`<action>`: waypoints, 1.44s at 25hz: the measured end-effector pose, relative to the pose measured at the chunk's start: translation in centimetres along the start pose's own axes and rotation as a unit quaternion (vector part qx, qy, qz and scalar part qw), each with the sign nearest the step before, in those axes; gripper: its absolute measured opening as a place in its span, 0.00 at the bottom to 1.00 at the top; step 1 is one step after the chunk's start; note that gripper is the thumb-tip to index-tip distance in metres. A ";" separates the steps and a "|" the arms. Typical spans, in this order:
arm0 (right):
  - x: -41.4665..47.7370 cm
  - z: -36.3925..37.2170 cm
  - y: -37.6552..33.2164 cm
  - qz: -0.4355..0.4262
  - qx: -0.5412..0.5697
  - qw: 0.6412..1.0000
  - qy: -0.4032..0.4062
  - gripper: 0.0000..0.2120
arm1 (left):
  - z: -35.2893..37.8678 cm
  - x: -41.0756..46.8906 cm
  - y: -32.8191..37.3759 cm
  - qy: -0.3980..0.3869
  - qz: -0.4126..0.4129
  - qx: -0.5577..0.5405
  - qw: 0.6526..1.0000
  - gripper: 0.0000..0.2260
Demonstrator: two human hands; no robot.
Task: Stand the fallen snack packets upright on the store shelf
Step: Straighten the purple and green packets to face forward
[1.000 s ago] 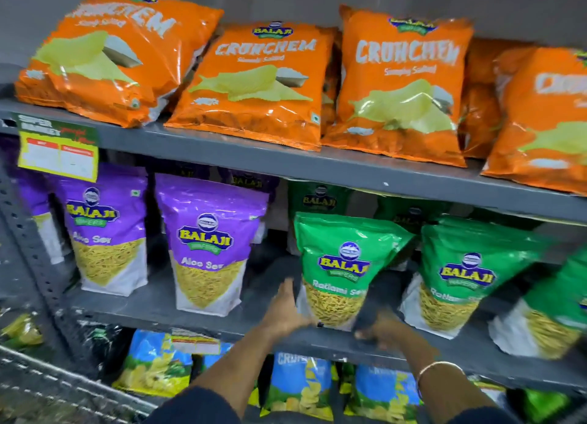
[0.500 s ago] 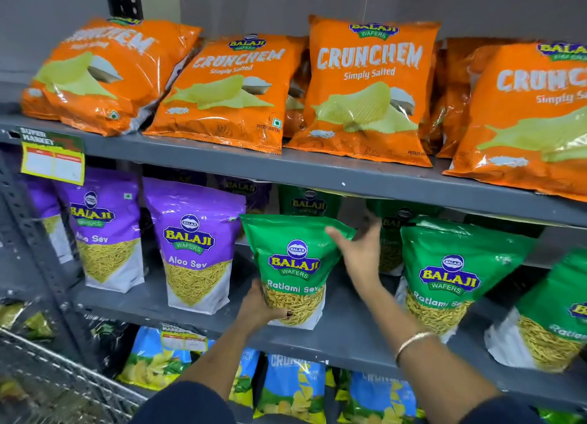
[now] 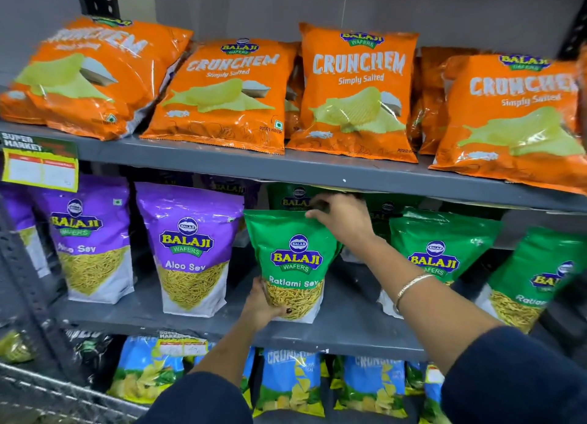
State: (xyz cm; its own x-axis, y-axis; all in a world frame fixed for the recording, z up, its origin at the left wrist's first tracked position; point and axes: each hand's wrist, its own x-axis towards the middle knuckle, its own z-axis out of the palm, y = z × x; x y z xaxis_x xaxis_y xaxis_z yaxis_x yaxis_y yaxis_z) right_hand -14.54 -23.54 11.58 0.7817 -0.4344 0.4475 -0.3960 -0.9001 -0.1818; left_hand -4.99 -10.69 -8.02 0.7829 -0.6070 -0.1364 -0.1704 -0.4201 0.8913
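Right now both hands are steadying one glossy green Ratlami Sev stand-up pouch (image 3: 293, 261) on the grey metal middle shelf (image 3: 349, 328), close to that shelf's front edge and roughly midway along its visible length. The left hand (image 3: 259, 306) is cupping the pouch's lower left corner, fingers wrapped behind and thumb pressing across the front window. The right hand (image 3: 344, 218) is pinching the pouch's top seal from above, fingers curled over it and partly closed. The pouch is sitting on its white base and looking nearly upright, just beside the purple Aloo Sev pouch (image 3: 192, 249) to its left and apart from the next green pouch (image 3: 438, 249) to its right.

Judging by this, the step in hand is the final squaring of this pouch. Next, the base probably needs flattening so it is bearing evenly, then both hands should be letting go gently, top hand last. Further right, the tilting green pouch at the shelf's right end (image 3: 536, 274) is leaning and likely wants attention afterwards.
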 end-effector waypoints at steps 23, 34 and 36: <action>-11.5 8.8 29.3 0.257 0.416 0.851 -0.193 0.48 | 20.6 1.3 12.6 -0.066 -0.009 0.031 0.997 0.48; -3.3 -7.5 22.1 0.152 0.098 0.974 -0.139 0.19 | 19.8 0.1 12.3 -0.047 -0.013 0.007 0.999 0.49; -2.4 -8.1 20.7 0.074 0.024 0.971 -0.224 0.19 | 19.6 -0.4 12.7 -0.044 -0.008 0.004 0.999 0.46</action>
State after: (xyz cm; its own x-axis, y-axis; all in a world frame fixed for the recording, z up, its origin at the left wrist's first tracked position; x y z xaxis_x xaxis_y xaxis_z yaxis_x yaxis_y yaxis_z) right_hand -28.49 -40.86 13.89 0.8532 -0.5214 -0.0115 -0.5060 -0.8222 -0.2607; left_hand -19.21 -28.99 -5.12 0.7307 -0.6561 -0.1887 -0.1623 -0.4355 0.8854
